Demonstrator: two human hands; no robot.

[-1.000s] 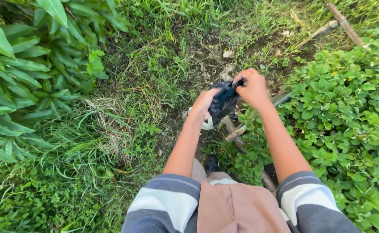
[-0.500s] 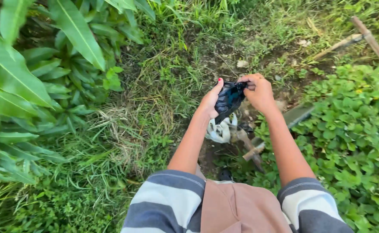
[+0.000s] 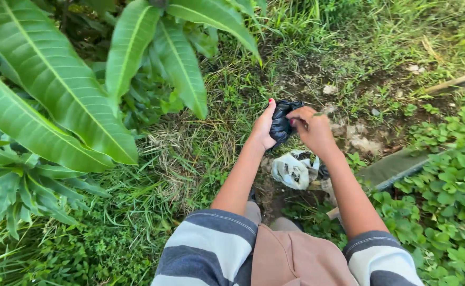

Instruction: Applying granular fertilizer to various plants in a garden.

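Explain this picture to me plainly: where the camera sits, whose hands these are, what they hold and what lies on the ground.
The camera is worn on a person's head and looks down, so the striped sleeves at the bottom edge are the person's own. The left hand and right hand grip a crumpled black plastic bag between them. Below it, on bare soil, lies a dirty white plastic bag. Around are grass, a large-leaved green plant on the left, low round-leaved groundcover on the right, and a grey flat board lying in it. There is no machine here.
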